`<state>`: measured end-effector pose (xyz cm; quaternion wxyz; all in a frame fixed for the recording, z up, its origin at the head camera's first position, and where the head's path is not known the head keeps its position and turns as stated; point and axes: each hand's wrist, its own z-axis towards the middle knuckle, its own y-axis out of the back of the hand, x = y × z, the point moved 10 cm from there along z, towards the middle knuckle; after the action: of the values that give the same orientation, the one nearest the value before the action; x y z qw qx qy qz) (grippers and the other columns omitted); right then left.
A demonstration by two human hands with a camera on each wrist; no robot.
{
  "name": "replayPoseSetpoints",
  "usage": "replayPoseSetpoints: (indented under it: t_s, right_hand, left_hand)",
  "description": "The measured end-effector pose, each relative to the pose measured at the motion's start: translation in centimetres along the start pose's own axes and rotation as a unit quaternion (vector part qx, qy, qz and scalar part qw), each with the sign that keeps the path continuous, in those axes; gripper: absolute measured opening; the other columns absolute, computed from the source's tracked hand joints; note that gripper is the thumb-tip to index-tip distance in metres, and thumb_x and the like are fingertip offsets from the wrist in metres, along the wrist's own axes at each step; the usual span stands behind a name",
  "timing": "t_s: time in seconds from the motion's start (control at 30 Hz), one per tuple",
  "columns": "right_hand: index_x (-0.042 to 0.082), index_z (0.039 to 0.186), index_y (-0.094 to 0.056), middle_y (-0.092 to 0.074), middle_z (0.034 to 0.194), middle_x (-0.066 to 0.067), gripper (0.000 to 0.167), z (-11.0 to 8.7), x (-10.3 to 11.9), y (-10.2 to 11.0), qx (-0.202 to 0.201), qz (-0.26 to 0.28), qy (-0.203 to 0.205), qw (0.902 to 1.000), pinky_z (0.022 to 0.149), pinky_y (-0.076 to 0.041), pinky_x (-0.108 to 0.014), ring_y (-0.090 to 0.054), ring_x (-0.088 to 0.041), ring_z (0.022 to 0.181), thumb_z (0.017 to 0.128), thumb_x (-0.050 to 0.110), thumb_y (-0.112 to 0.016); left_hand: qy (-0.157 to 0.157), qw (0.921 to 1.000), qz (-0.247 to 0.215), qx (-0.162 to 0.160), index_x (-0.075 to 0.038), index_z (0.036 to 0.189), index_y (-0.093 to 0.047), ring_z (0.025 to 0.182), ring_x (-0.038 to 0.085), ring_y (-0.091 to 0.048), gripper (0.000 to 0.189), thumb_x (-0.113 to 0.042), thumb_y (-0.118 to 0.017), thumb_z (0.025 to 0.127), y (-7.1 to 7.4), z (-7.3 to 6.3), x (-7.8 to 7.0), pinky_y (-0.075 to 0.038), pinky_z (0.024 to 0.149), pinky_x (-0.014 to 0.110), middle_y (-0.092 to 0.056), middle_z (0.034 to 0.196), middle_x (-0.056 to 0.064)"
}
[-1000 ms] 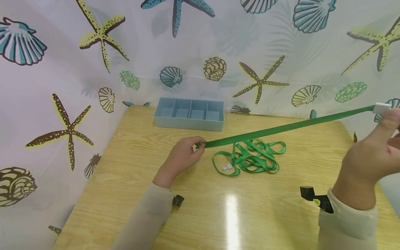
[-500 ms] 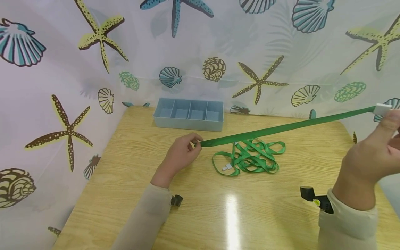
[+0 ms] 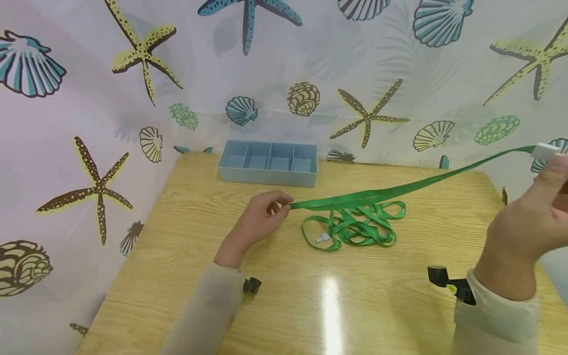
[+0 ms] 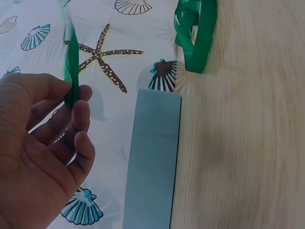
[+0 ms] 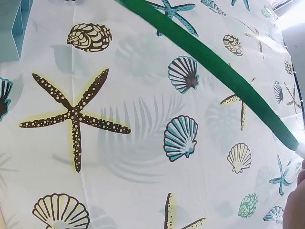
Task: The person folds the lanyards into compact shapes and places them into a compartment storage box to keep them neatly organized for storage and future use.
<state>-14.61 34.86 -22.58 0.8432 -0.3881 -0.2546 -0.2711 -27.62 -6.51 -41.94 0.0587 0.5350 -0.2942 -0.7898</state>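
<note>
A green lanyard (image 3: 395,191) stretches above the table between my two hands, its two strands showing side by side. My left hand (image 3: 262,217) pinches the lower end between thumb and forefinger; in the left wrist view the other fingers of the left hand (image 4: 47,133) are loosely bent. My right hand (image 3: 528,222), raised at the right edge, holds the upper end by its white plastic clip (image 3: 543,151), with some fingers out of frame. Below the strap lies a tangle of green lanyards (image 3: 364,229), with a white clip (image 3: 324,237) at its left side.
A blue-grey box (image 3: 268,175) with several compartments stands at the back of the wooden table (image 3: 284,310). A white cloth (image 3: 266,74) printed with shells and starfish hangs behind and at the left.
The stretched lanyard has gone from a flat taut band to a slightly slack one, with its strands parting. My left hand shifted slightly left, then back right. My right hand has barely moved.
</note>
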Motion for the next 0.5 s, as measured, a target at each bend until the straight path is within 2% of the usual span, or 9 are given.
replayPoseSetpoints:
  t_s: [0.17,0.3,0.5]
  right_hand:
    - [-0.008,0.107,-0.062,-0.066,0.103,-0.012,0.006,-1.1,0.9,-1.5,0.023,0.027,0.011,0.9993,0.098,-0.046,-0.025,-0.06,-0.018,0.099,0.101,-0.008,-0.063]
    - [-0.011,0.094,-0.064,-0.064,0.095,-0.01,0.005,-2.0,1.8,-2.7,0.04,0.031,0.038,0.998,0.09,-0.045,-0.021,-0.058,-0.013,0.088,0.097,-0.009,-0.067]
    - [-0.013,0.084,-0.067,-0.068,0.087,-0.011,0.007,-3.5,3.1,-4.5,0.05,0.046,0.075,0.9948,0.081,-0.048,-0.019,-0.062,-0.01,0.079,0.088,-0.01,-0.071]
  left_hand:
    - [-0.008,0.9999,-0.005,0.006,-0.019,0.125,-0.074,0.09,0.013,-0.064,0.02,-0.021,-0.063,0.109,-0.4,0.1,-0.4,-0.055,0.08,0.036,-0.074,0.115,-0.004]
    - [-0.014,0.9999,0.002,0.008,-0.018,0.126,-0.074,0.089,0.012,-0.065,0.02,-0.021,-0.064,0.109,-0.6,0.2,-0.7,-0.056,0.08,0.036,-0.074,0.117,0.0]
    - [-0.016,0.9996,0.019,0.012,-0.015,0.128,-0.074,0.08,0.013,-0.063,0.023,-0.019,-0.069,0.105,-0.8,0.2,-1.2,-0.057,0.076,0.034,-0.074,0.119,0.003]
